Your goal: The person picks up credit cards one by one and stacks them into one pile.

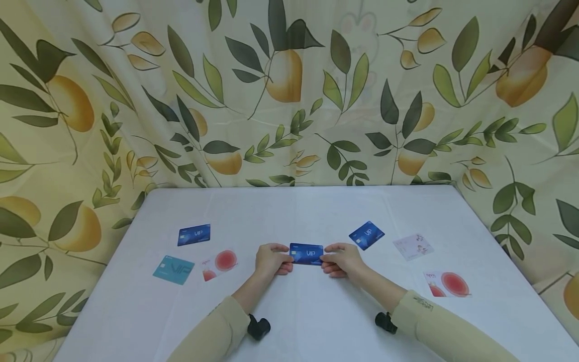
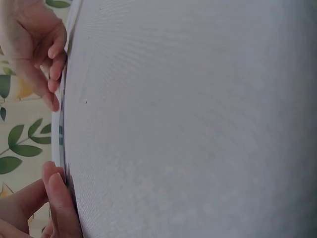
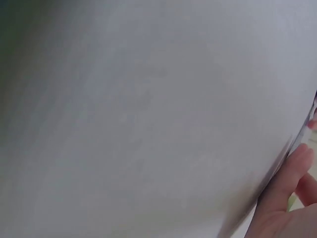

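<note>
A dark blue card [image 1: 306, 254] with white "VIP" lettering and a small chip is at the middle of the white table. Its left end is pinched between the thumb and fingers of my left hand [image 1: 272, 260]. On the opposite end, my right hand [image 1: 344, 261] pinches the card the same way. The left wrist view shows the table surface at a steep angle, with my left hand [image 2: 57, 203] low and my right hand [image 2: 42, 49] high along its edge. In the right wrist view, only part of my right hand [image 3: 287, 191] shows at the lower right.
Left of the hands lie another blue VIP card [image 1: 194, 235], a teal VIP card [image 1: 174, 270] and a white card with red circles [image 1: 219, 264]. To the right are a tilted blue card [image 1: 367, 235], a pale patterned card [image 1: 413, 247] and a red-and-white card [image 1: 448, 284]. A leaf-print curtain [image 1: 289, 125] hangs behind.
</note>
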The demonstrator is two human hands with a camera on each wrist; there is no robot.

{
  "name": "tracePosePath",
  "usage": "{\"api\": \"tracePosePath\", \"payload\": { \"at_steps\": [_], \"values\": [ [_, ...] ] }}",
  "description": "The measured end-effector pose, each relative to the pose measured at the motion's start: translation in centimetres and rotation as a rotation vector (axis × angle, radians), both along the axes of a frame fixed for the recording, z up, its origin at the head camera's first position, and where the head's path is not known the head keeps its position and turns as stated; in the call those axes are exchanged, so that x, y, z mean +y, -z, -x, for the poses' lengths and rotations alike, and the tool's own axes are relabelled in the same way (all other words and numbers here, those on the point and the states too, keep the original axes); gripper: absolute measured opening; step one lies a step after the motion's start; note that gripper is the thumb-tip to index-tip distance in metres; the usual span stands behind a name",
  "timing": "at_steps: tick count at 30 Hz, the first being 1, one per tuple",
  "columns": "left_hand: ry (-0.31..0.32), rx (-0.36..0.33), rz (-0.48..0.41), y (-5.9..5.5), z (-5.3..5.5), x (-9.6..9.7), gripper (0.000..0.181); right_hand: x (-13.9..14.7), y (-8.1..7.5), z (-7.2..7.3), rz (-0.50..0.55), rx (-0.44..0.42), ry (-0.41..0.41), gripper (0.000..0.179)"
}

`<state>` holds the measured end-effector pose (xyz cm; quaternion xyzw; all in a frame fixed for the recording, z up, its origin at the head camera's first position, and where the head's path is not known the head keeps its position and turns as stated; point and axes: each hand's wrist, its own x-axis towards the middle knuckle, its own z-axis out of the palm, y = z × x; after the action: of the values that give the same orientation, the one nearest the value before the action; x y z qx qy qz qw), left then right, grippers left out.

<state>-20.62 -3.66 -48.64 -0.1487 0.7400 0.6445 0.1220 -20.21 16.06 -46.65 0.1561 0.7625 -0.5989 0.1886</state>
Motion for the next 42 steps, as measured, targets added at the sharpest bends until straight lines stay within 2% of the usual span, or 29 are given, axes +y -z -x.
{"api": "tracePosePath", "payload": {
  "at_steps": [5, 11, 16, 21, 24, 26, 30, 34, 42],
  "values": [
    [-0.016, -0.024, -0.077, -0.1, 0.0, 0.0, 0.024, 1.6, -1.0, 0.2, 0.060, -0.026, -0.030, 0.035],
    [-0.053, -0.116, -0.196, -1.1, -0.2, 0.4, 0.023, 4.6, -2.5, 1.2, 0.134, -0.025, -0.065, 0.046],
    [-0.034, -0.132, -0.286, -2.4, -0.4, 1.9, 0.024, 8.1, -3.5, 2.2, 0.205, -0.004, -0.058, 0.051],
    [-0.002, -0.123, -0.355, -3.1, -0.4, 4.0, 0.026, 10.9, -4.0, 2.9, 0.174, 0.023, -0.113, 0.056],
    [0.000, -0.123, -0.397, -3.0, -0.2, 5.6, 0.028, 12.1, -4.1, 3.4, 0.125, 0.031, -0.100, 0.056],
    [-0.023, -0.124, -0.425, -2.8, -0.1, 6.8, 0.028, 12.7, -4.2, 3.7, 0.087, 0.037, -0.085, 0.057],
    [-0.115, -0.106, -0.476, -2.5, 0.1, 9.3, 0.027, 13.9, -4.1, 4.2, 0.040, 0.052, -0.085, 0.059],
    [-0.196, -0.096, -0.526, -2.2, 0.3, 11.6, 0.027, 14.8, -3.8, 4.6, 0.057, 0.057, -0.039, 0.064],
    [-0.213, -0.121, -0.594, -1.3, 0.6, 14.2, 0.036, 15.8, -2.6, 5.4, 0.018, 0.061, 0.026, 0.066]
  ]
}}
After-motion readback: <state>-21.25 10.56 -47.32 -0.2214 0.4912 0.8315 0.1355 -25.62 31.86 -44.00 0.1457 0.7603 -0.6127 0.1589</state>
